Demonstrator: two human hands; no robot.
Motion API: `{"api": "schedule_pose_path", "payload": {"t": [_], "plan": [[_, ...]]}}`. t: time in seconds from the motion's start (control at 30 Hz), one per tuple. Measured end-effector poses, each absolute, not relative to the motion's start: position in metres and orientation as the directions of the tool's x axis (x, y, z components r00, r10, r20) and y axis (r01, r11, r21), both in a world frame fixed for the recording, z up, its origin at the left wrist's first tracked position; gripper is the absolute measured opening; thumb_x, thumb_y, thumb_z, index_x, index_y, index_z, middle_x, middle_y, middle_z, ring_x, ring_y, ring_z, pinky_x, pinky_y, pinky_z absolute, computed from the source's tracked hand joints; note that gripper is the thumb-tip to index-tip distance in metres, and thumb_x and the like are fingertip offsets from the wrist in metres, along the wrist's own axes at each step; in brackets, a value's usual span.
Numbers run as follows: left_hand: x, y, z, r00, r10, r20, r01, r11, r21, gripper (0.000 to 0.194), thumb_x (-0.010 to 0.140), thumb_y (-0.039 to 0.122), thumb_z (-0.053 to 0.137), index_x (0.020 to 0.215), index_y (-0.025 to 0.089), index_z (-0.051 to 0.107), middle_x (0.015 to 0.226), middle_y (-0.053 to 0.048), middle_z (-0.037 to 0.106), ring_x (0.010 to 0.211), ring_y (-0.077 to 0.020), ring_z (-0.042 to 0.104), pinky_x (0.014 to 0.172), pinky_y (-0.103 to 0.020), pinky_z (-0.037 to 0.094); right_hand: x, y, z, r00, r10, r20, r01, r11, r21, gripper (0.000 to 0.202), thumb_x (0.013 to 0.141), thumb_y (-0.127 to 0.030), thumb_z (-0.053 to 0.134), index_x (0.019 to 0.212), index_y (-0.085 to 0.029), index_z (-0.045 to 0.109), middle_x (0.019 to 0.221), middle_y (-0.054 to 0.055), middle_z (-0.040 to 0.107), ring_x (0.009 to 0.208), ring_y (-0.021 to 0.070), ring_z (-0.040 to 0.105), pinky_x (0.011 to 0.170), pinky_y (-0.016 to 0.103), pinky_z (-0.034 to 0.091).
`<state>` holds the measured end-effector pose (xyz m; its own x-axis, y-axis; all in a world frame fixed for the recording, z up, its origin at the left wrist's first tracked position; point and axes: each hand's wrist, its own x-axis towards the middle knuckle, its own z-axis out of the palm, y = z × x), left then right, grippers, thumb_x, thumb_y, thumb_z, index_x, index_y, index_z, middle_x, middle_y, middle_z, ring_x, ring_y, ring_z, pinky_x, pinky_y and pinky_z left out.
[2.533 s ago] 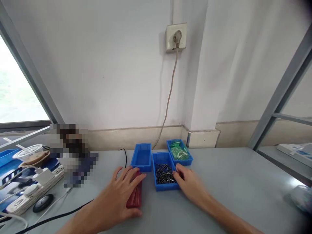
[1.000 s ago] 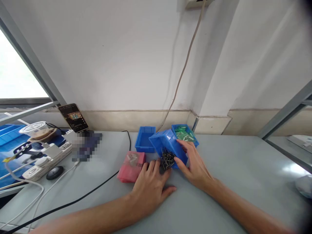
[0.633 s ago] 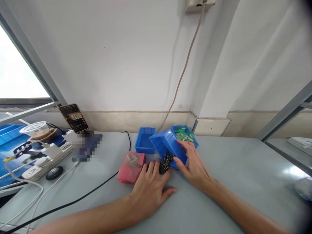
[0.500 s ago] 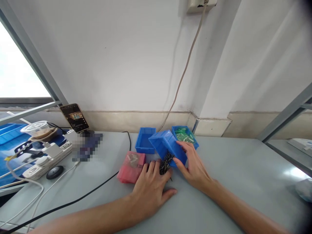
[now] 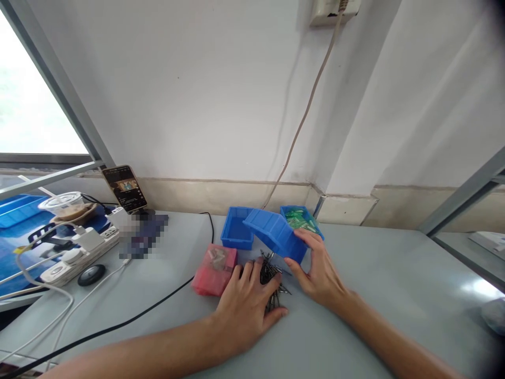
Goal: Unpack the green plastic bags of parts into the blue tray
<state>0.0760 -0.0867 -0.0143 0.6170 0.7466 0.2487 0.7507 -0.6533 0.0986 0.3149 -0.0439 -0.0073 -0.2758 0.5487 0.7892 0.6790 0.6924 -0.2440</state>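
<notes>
My right hand (image 5: 321, 271) grips a blue bin (image 5: 276, 231) by its right side and holds it tipped over, its opening facing down. Below it, a pile of dark, thin metal pieces (image 5: 274, 281) lies on the grey table (image 5: 335, 337). My left hand (image 5: 248, 300) rests palm down at the left of the pile, fingers apart, thumb and fingertips beside the pieces. A pink package (image 5: 215, 270) touches or nearly touches its fingers on the left. Behind stand an upright blue bin (image 5: 237, 242) and another blue bin with green pieces (image 5: 300, 218).
At the left are a propped phone (image 5: 124, 188), a power strip (image 5: 84, 252), a lidded cup (image 5: 67, 204) and a black round object (image 5: 91, 275). A black cable (image 5: 138, 315) crosses the table toward the package. The wall (image 5: 236, 105) rises behind.
The tipped bin has turned further over and lifted a little off the pile. More metal pieces now lie spread on the table beside my left hand, which has stayed nearly in place.
</notes>
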Motion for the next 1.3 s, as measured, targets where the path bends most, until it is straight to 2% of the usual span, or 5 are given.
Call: {"api": "schedule_pose_path", "payload": {"t": [0.2,0.37,0.67,1.13,1.3], "plan": [[0.076,-0.086,-0.017,0.619,0.738,0.266,0.749,-0.658,0.083,0.068,0.106,0.072,0.040,0.162,0.034,0.043,0.159,-0.020,0.047,0.133,-0.0425,0.053,0.104,-0.060,0.046,0.318,-0.042,0.010,-0.273,0.508,0.817,0.703,0.685,-0.191,0.049,0.099,-0.033,0.072,0.140,-0.025,0.047,0.139,0.018,0.061,0.131,0.0369,0.062,0.104,0.056,0.056],[0.079,-0.087,-0.018,0.626,0.726,0.285,0.749,-0.661,0.042,0.069,0.106,0.071,0.038,0.160,0.027,0.047,0.164,-0.019,0.044,0.135,-0.0435,0.052,0.105,-0.061,0.047,0.309,-0.016,0.049,0.017,0.832,0.554,0.850,0.280,-0.447,0.034,0.104,-0.048,0.056,0.125,-0.022,0.053,0.127,0.015,0.069,0.103,0.0290,0.071,0.084,0.040,0.058],[0.084,-0.089,-0.024,0.636,0.677,0.370,0.740,-0.671,-0.046,0.072,0.107,0.068,0.043,0.160,0.020,0.046,0.164,-0.021,0.047,0.140,-0.0414,0.051,0.112,-0.059,0.043,0.288,0.035,0.088,0.112,0.948,0.296,0.977,-0.050,-0.209,0.024,0.105,-0.030,0.047,0.108,-0.017,0.066,0.096,0.019,0.078,0.096,0.0365,0.076,0.082,0.042,0.050],[0.085,-0.088,-0.024,0.624,0.654,0.427,0.750,-0.655,-0.093,0.072,0.105,0.067,0.050,0.157,0.016,0.052,0.160,-0.023,0.052,0.140,-0.0416,0.054,0.114,-0.061,0.041,0.259,0.042,0.074,0.055,0.984,0.168,0.999,-0.054,-0.010,0.035,0.105,-0.036,0.069,0.134,-0.016,0.065,0.129,0.011,0.070,0.108,0.0258,0.072,0.092,0.046,0.062],[0.087,-0.086,-0.030,0.633,0.657,0.408,0.741,-0.667,-0.077,0.074,0.106,0.068,0.048,0.155,0.013,0.053,0.156,-0.025,0.055,0.140,-0.0422,0.055,0.113,-0.060,0.043,0.273,0.047,0.075,-0.012,0.978,0.210,1.000,0.012,0.001,0.029,0.108,-0.027,0.052,0.129,-0.011,0.063,0.129,0.024,0.065,0.119,0.0373,0.067,0.094,0.050,0.055]]}}
